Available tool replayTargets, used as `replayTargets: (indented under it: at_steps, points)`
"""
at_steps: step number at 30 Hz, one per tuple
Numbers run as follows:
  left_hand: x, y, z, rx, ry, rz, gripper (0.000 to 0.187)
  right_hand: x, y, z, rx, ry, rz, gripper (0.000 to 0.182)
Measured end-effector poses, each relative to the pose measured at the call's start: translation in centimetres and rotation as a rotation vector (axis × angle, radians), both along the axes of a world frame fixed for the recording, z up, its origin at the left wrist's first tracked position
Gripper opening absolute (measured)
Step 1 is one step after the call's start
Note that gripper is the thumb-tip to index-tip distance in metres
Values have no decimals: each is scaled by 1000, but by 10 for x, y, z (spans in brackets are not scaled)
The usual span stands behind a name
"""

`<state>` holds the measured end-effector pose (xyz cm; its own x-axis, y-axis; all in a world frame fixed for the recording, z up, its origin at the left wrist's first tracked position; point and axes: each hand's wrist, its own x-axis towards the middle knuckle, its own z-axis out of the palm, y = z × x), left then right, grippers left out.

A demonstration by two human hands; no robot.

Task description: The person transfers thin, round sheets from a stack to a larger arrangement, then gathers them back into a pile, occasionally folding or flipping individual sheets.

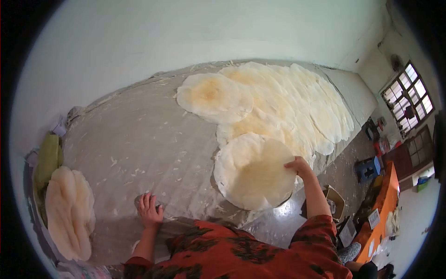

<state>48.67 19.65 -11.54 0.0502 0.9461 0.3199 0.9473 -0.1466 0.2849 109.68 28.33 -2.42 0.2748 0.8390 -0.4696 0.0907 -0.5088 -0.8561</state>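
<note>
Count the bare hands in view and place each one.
2: left hand on the grey cover; right hand gripping a pale round sheet by its edge. Others may be hidden.

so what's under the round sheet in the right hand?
At least one more pale sheet shows past the left edge of the held sheet. The held sheet covers the middle, so the number of layers there can't be told.

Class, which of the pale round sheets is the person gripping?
The see-through sheet at the near side: the right hand pinches its right rim. The other sheets lie ungripped, in overlapping layers or at far left.
</note>
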Motion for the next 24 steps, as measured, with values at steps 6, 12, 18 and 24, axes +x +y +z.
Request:
replayTargets:
  at_steps: [6, 12, 18, 24]
  points:
    - [-5, 2, 0, 70, -82, -27, 39, -155, 36, 154, 295, -833, 530, 30]
    - [-35, -22, -18, 67, -287, -9, 38, -379, 47, 234, 443, -568, 955, 24]
    - [-107, -85, -7, 145, -265, 157, 29, -597, 22, 282, 493, -412, 1209, 24]
    - [-169, -128, -18, 26, -104, 248, 23, -751, 31, 274, 350, 517, 1058, 35]
